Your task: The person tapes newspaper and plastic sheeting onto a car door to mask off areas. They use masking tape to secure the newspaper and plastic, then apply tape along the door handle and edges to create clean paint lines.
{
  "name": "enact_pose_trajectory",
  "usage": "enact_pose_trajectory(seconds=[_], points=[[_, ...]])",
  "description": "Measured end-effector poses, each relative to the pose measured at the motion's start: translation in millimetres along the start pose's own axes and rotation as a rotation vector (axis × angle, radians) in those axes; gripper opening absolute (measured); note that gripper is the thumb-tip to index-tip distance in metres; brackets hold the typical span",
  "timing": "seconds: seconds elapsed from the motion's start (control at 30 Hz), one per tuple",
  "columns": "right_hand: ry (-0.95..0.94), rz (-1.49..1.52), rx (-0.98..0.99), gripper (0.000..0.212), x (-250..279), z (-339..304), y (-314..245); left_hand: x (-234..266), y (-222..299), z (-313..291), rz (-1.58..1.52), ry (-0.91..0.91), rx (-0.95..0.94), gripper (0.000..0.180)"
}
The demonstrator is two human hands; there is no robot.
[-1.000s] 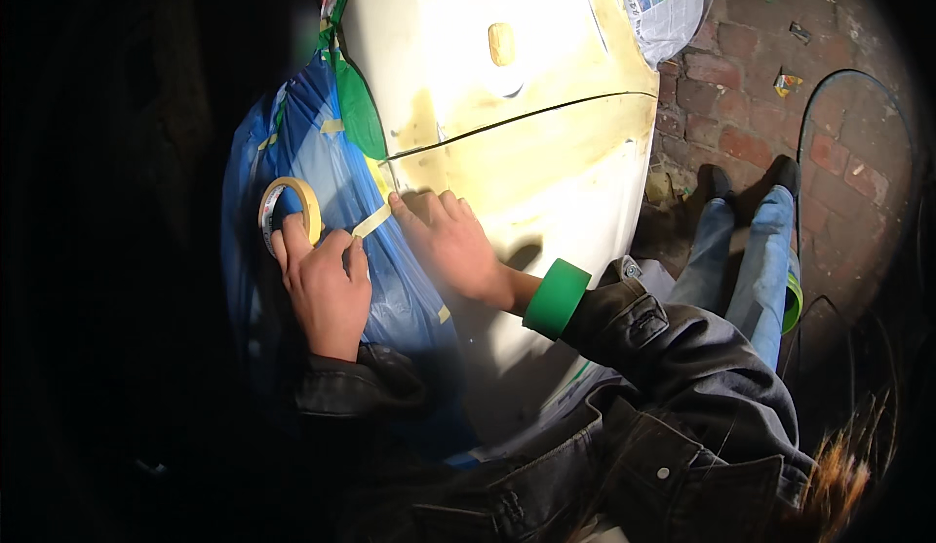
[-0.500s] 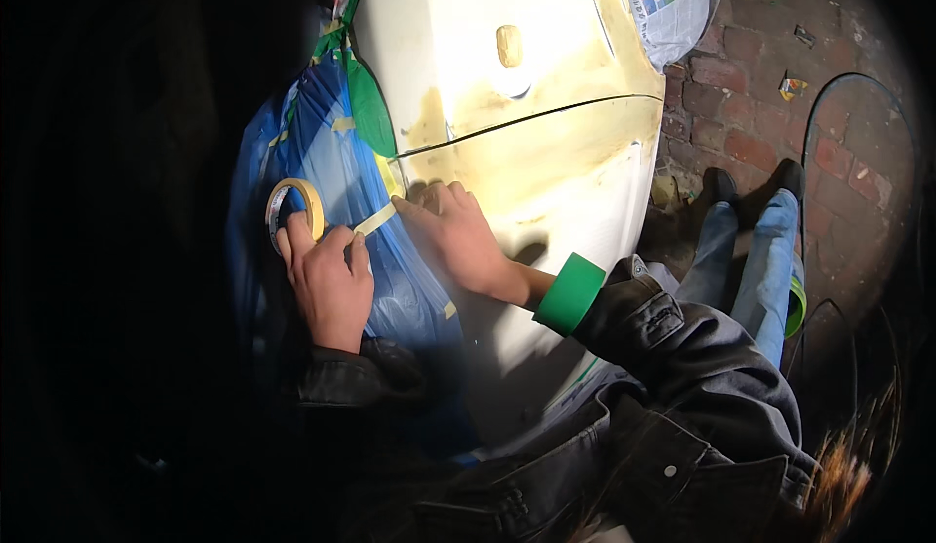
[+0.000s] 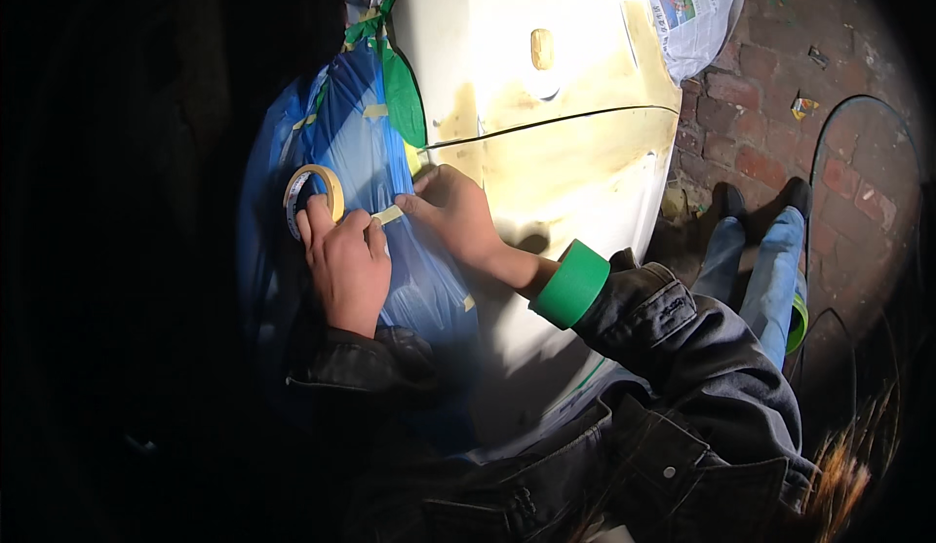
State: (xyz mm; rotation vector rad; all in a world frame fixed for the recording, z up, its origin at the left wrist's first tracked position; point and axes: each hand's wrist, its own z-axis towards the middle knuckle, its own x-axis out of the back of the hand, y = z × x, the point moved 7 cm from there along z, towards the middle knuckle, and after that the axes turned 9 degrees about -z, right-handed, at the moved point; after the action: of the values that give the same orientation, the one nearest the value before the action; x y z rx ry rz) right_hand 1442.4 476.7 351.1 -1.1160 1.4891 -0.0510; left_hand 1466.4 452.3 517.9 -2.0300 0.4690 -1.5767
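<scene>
A roll of yellowish masking tape sits around fingers of my left hand, which is closed on the tape. A short strip of masking tape spans the small gap between my two hands. My right hand pinches the strip's other end between thumb and finger. Both hands are over blue plastic sheeting, beside a pale car body panel with yellowish patches. Whether the strip touches the sheeting, I cannot tell. Around my right wrist hangs a wide roll of green tape.
Green tape borders the sheeting along the panel. Newspaper covers a part at the far right. On the brick floor lie a dark hose and a small wrapper. A person's jean-clad legs are at the right.
My right hand has come closer to my left, and the strip showing between them is shorter. The whole view has shifted slightly, so the panel appears farther right.
</scene>
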Motion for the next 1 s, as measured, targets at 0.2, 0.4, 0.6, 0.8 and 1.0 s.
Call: enact_pose_trajectory(seconds=[0.2,0.4,0.6,0.8,1.0], points=[[0.065,-0.121,0.059,0.053,-3.8,3.6,-8.6,-5.2,-4.0,2.8,0.066,-0.016,0.003,0.015],[-0.058,-0.202,-0.062,0.072,-11.8,5.2,-8.9,-3.3,-11.7,3.1,0.227,-0.039,0.070,0.022],[-0.064,-0.282,-0.136,0.073,-20.2,5.8,-12.7,27.3,-23.7,-9.2,0.330,0.028,0.172,0.030],[0.007,-0.377,-0.118,0.075,-25.5,5.4,-10.2,63.4,-14.6,-38.3,0.168,0.177,0.177,0.030],[0.093,-0.127,-0.020,0.066,9.7,-9.6,-2.4,83.2,-1.2,-69.9,0.039,0.342,0.102,0.033]])
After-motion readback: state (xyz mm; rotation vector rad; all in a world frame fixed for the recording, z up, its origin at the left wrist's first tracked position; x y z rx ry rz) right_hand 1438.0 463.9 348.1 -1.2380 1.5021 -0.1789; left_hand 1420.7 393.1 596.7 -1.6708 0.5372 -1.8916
